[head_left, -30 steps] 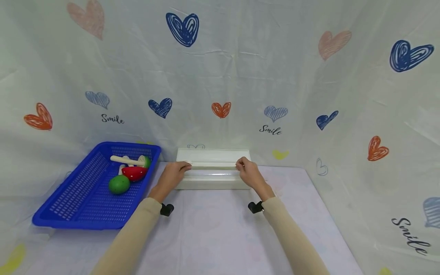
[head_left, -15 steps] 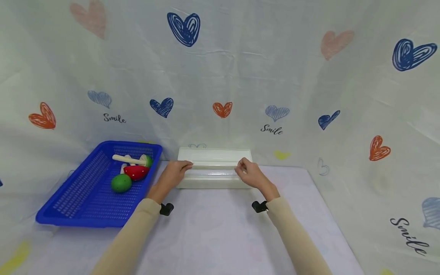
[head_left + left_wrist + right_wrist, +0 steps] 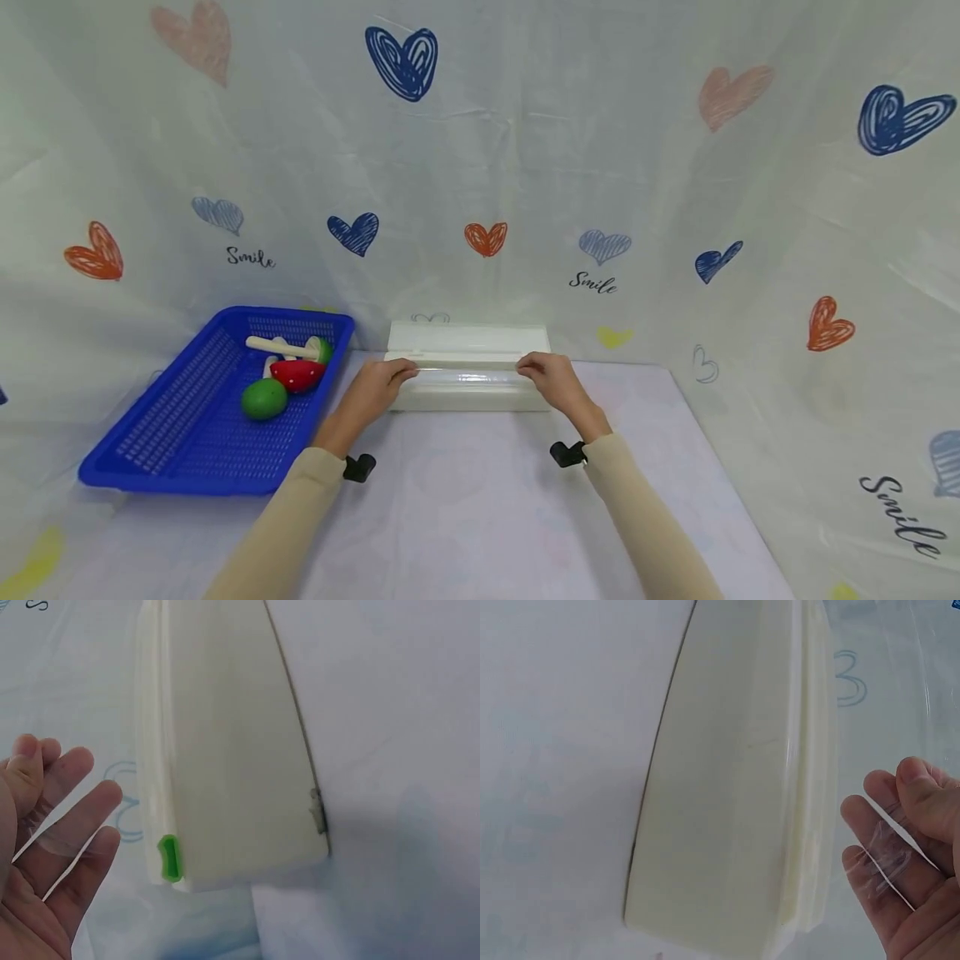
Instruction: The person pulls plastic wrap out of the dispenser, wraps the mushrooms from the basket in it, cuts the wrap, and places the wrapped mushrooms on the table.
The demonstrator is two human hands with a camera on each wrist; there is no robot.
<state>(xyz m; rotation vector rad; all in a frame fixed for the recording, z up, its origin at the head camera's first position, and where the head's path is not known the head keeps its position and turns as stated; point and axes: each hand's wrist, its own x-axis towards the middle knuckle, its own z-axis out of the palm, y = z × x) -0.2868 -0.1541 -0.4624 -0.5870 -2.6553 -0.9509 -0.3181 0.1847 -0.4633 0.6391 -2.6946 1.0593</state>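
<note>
A white cling film dispenser (image 3: 471,402) stands at the back of the table, its lid (image 3: 470,337) raised. Clear cling film (image 3: 471,377) shows across its opening, between the two hands. My left hand (image 3: 372,387) pinches the film's left side between thumb and forefinger. On the other side, my right hand (image 3: 557,385) pinches the film with thumb and fingertips. In the left wrist view, thin film (image 3: 64,841) lies over the lower fingers, beside a green slider (image 3: 171,859) on the dispenser's end. Wrinkled film (image 3: 889,859) also clings to the fingers in the right wrist view.
A blue plastic basket (image 3: 176,486) stands left of the dispenser. It holds a green round toy (image 3: 264,399), a red white-spotted toy (image 3: 298,376) and a cream stick-like piece (image 3: 279,347). A curtain printed with hearts hangs close behind the dispenser.
My right hand shifted its fingertips at the film's edge and now pinches it again. My left hand has moved slightly down and left. Dispenser and basket stay in place.
</note>
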